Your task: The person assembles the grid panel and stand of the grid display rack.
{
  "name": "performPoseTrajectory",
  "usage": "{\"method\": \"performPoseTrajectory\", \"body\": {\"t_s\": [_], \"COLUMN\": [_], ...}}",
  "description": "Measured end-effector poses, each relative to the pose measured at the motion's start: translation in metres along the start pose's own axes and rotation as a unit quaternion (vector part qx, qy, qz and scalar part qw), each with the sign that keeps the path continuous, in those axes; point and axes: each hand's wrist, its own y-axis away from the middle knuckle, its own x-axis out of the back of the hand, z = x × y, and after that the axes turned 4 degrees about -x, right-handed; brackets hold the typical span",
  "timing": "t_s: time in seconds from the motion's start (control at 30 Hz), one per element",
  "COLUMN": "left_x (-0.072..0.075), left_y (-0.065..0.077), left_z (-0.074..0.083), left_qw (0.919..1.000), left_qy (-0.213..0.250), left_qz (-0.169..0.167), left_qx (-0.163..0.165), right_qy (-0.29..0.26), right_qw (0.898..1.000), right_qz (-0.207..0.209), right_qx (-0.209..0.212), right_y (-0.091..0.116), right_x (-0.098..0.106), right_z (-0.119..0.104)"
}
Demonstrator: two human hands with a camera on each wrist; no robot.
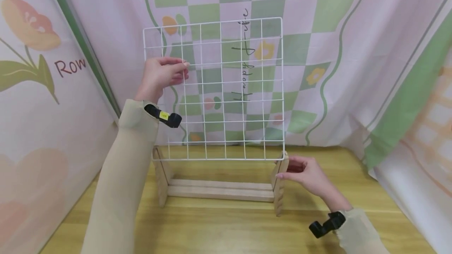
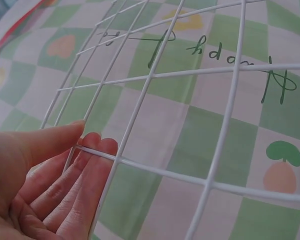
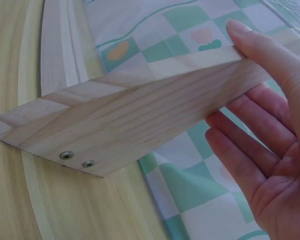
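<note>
A white wire grid panel (image 1: 221, 63) stands upright above a light wooden stand (image 1: 219, 193), its bottom edge level with the tops of the two side boards. My left hand (image 1: 164, 73) pinches the grid near its upper left, thumb in front and fingers behind a wire, as the left wrist view also shows. Down at the right, my right hand (image 1: 310, 175) holds the stand's right side board (image 3: 140, 110) near its top, thumb on the front edge and fingers behind. Two metal screws (image 3: 66, 155) show low on that board. Whether the grid's corners sit in slots, I cannot tell.
The stand rests on a wood-grain table (image 1: 219, 230). Behind it hangs a green-checked curtain (image 1: 300, 69) with printed flowers and lettering. More printed cloth (image 1: 31, 136) closes off the left side. A black wrist camera (image 1: 166, 116) is strapped to each wrist.
</note>
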Motion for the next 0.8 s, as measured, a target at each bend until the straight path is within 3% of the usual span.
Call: {"method": "performPoseTrajectory", "body": {"t_s": [0.8], "left_x": [-0.011], "left_y": [-0.012], "left_z": [0.015], "left_qw": [0.9999], "left_qy": [0.01], "left_qz": [0.006], "left_qx": [0.008], "right_qy": [-0.007], "right_qw": [1.0], "right_qz": [-0.007], "right_qx": [0.004], "right_y": [-0.001], "right_x": [-0.001], "right_z": [0.002]}}
